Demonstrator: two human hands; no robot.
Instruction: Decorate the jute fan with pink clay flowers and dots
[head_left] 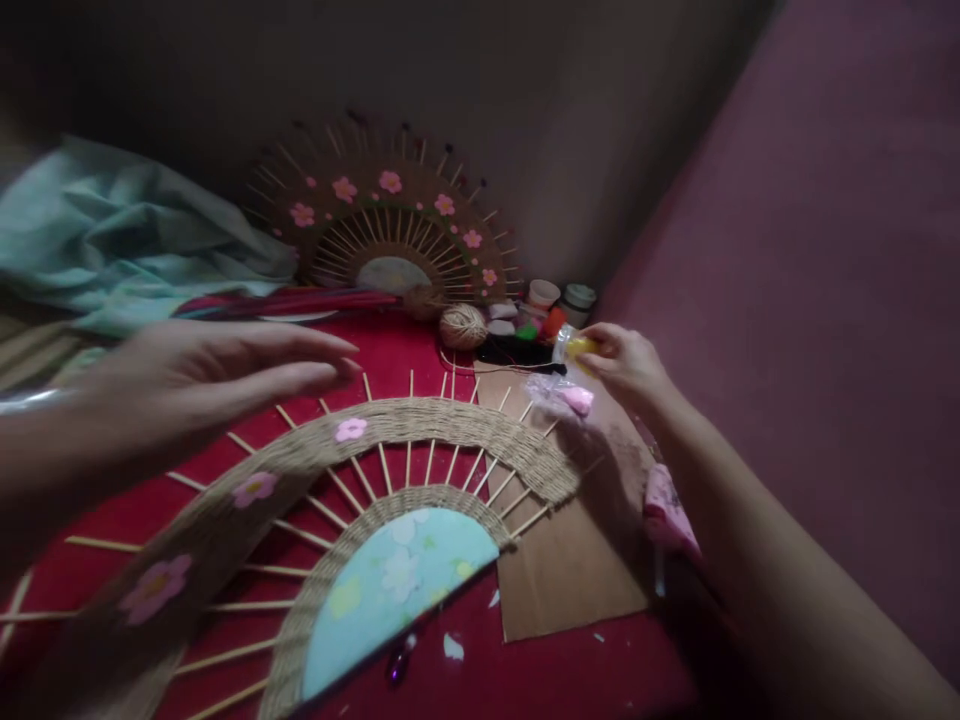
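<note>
My right hand (626, 362) has its fingers closed around a small clear plastic packet of yellow clay (580, 346), above the board's far end. Just below it lies a clear packet with a pink lump (577, 400). At the left my left hand (247, 372) hovers over the woven fan, fingers stretched out, thumb apart from them, nothing between. The large half-round fan (450, 420) has thin sticks, bands of woven twine and pink flowers along its left part. Its light blue centre (375, 610) carries pale flower shapes.
A finished-looking brown fan (382, 190) with pink flowers leans at the back wall. Near it are a twine ball (463, 326) and small tubs (579, 298). A brown board (570, 570) lies partly under the fan. Pale green cloth (127, 230) is heaped at left.
</note>
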